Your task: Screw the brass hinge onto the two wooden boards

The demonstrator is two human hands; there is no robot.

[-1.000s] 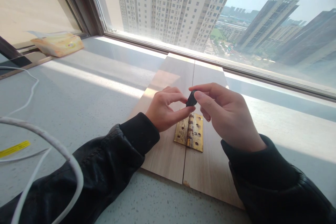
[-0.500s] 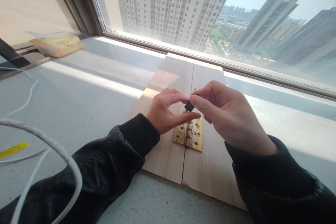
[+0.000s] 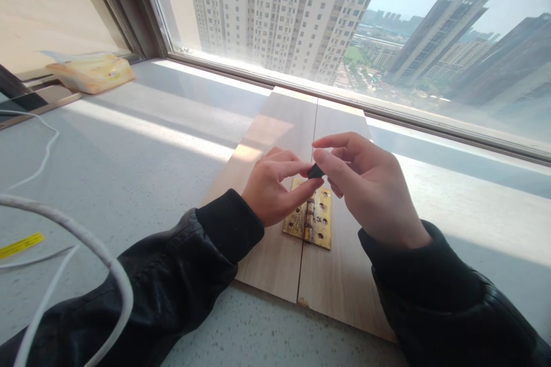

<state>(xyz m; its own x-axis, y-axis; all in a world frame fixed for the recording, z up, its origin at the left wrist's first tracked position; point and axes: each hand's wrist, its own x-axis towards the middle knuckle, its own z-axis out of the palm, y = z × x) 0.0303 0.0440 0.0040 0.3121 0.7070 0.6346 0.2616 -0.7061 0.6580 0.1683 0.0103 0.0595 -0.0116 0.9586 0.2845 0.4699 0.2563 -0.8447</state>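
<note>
Between the hands, a small black piece (image 3: 315, 171) sits pinched by the left hand (image 3: 275, 189), thumb against finger. The right hand (image 3: 370, 189) hovers just beside it, thumb and forefinger slightly parted; whether its other fingers grip anything, I cannot tell. So slight a hold could let the piece slip if the right fingers nudged it, dropping it onto the hinge (image 3: 307, 221) below the hands. A smooth, thick white cable (image 3: 124, 281) loops across the left forearm and might snag the glossy black sleeve (image 3: 181, 264). Beneath both hands, the hinge is flat, brass-coloured, stained and punched with round holes, straddling the straight seam of two pale, wood-grained boards (image 3: 267, 269).
</note>
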